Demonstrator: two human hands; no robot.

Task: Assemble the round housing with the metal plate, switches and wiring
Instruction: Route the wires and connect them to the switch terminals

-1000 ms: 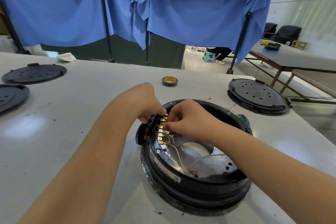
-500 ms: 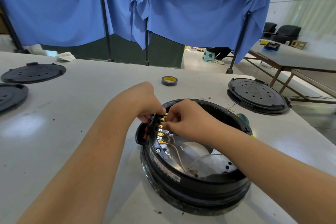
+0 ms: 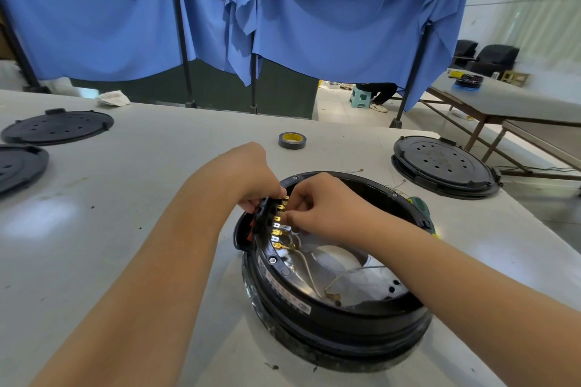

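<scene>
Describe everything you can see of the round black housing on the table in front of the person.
The housing is a round, open-topped black ring, seemingly plastic, standing flat on the white table. A shiny metal plate with a central hole lies inside, crossed by thin pale wires. A switch block with brass terminals sits at its left rim, above a red-printed label. The left hand grips the block; the right hand pinches at the terminals, its forearm crossing the rim.

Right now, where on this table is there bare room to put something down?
The widest bare patch of the table lies left of the left hand, below the two black lids. A smaller one lies between the tape roll and the right-side lid. Around the round housing, where both hands work, it is crowded.
</scene>
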